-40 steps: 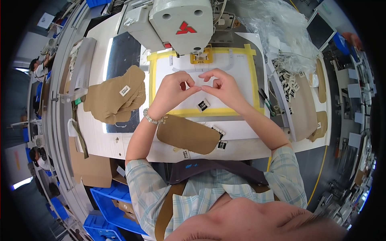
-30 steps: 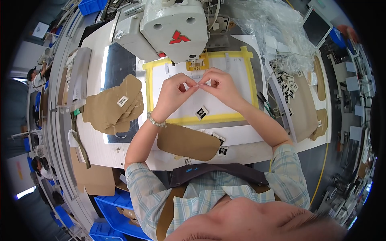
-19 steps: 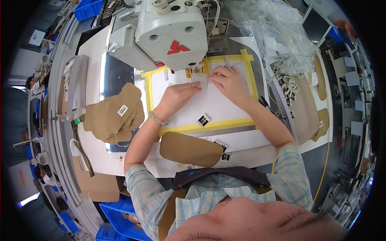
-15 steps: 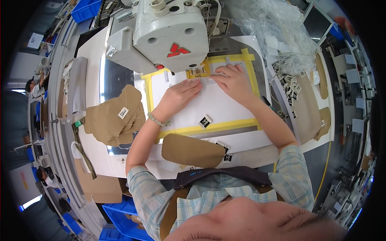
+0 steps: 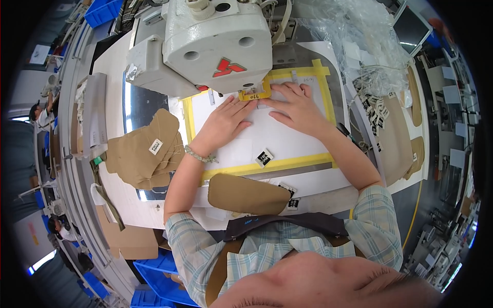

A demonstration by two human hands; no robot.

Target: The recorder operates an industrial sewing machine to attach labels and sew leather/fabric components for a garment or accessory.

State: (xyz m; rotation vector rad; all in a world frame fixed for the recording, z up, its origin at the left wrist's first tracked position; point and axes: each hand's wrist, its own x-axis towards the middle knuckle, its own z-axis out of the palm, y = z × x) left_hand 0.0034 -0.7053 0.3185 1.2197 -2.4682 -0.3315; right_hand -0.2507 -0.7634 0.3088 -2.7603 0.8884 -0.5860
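My left hand [image 5: 225, 123] lies flat on a white sheet [image 5: 287, 136] bordered with yellow tape, its fingertips beside a small yellow frame [image 5: 255, 96]. On the frame's other side, my right hand [image 5: 298, 109] rests with spread fingers, the fingertips close to its right edge. Neither hand holds anything I can see. Above them looms the white head of an industrial sewing machine [image 5: 218, 49], which hides the far edge of the frame. A small black-and-white label [image 5: 264, 157] sits on the sheet nearer me. Closer still is a rounded tan fabric piece [image 5: 249, 194].
Stacked tan fabric pieces [image 5: 144, 151] lie on the left of the table. At the right are a heap of small labels [image 5: 375, 108], crumpled clear plastic [image 5: 349, 33] and more tan pieces [image 5: 416, 154]. Blue crates [image 5: 164, 277] stand below the table's front left.
My right hand has gone from bent fingers at the yellow frame to lying flatter with fingers spread. My left thumb has moved out from the palm. The view has shifted slightly.
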